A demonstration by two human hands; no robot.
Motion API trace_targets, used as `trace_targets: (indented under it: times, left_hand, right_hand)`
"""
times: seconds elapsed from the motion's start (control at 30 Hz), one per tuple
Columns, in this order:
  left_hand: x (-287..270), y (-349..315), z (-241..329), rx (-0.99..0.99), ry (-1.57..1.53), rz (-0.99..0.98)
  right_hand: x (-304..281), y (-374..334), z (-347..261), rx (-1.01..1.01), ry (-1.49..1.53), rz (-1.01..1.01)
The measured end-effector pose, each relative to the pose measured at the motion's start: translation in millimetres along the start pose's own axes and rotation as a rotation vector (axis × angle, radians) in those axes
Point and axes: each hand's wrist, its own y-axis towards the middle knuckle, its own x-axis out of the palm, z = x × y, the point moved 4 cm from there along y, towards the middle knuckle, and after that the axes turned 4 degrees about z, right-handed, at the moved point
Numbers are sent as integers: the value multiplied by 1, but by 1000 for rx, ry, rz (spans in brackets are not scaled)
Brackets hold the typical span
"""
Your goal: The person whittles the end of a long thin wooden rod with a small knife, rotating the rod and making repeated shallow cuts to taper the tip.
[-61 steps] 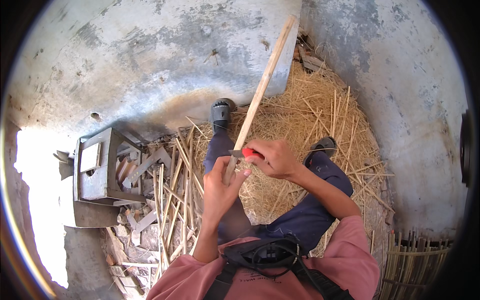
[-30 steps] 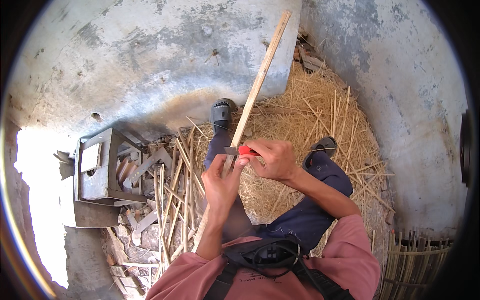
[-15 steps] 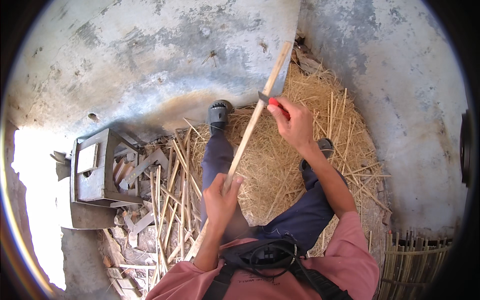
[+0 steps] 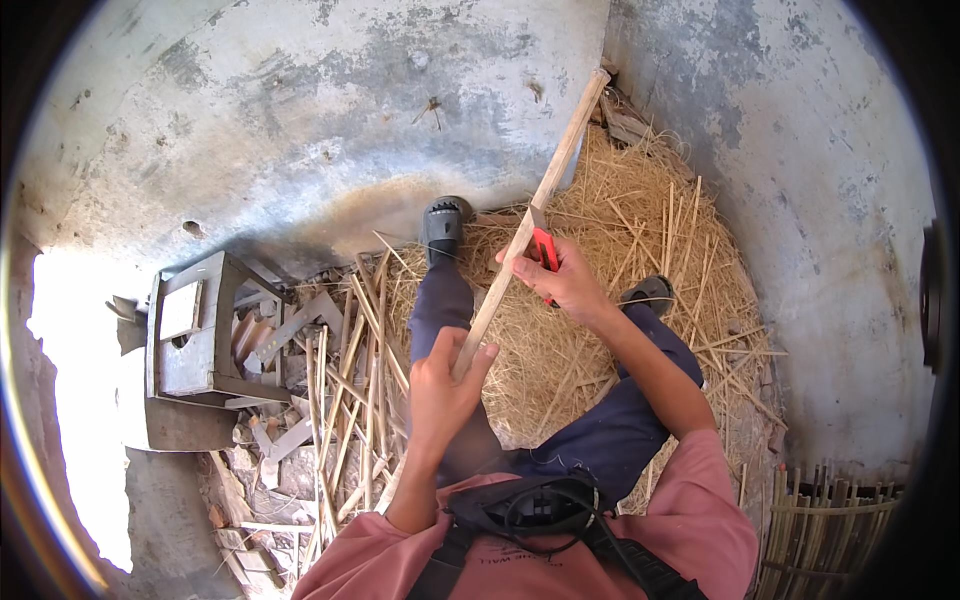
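Note:
A long, pale bamboo strip (image 4: 560, 160) slants up and away from my left hand toward the far wall's corner. My left hand (image 4: 440, 395) is loosely closed about its near part, with the strip between thumb and forefinger. Farther along, my right hand (image 4: 572, 283) grips a red-handled knife (image 4: 545, 250); its thumb and a finger also pinch the strip. The short dark blade stands beside the strip, just beyond those fingers. Whether the edge touches the strip I cannot tell.
Fine shavings (image 4: 540, 360) cover the floor between my legs. Loose bamboo sticks (image 4: 365, 400) lie to the left, next to a wooden box (image 4: 190, 330). Worn plaster walls (image 4: 330, 130) rise ahead and at the right. A slatted bamboo piece (image 4: 830, 530) stands at lower right.
My right hand has come nearer along the strip and now pinches it while keeping the knife. The strip's far end has shifted up and right. My left hand's grip looks looser.

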Motion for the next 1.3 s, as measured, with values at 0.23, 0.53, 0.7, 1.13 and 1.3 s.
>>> trace_targets:
  times: [0.23,0.53,0.7,1.13,1.3]
  left_hand:
    - [7,13,2,54,-20,-37]
    - [7,17,5,2,-149,28]
    - [10,19,-10,45,-233,82]
    - [11,16,-10,-60,-283,26]
    - [13,15,-11,-51,-285,77]
  right_hand:
    - [1,-2,4,-105,-111,34]
    - [22,-29,-1,-517,-772,-2]
    - [35,-37,2,-583,-802,29]
    - [33,-34,5,-630,-752,39]
    - [36,-35,0,-621,-762,69]
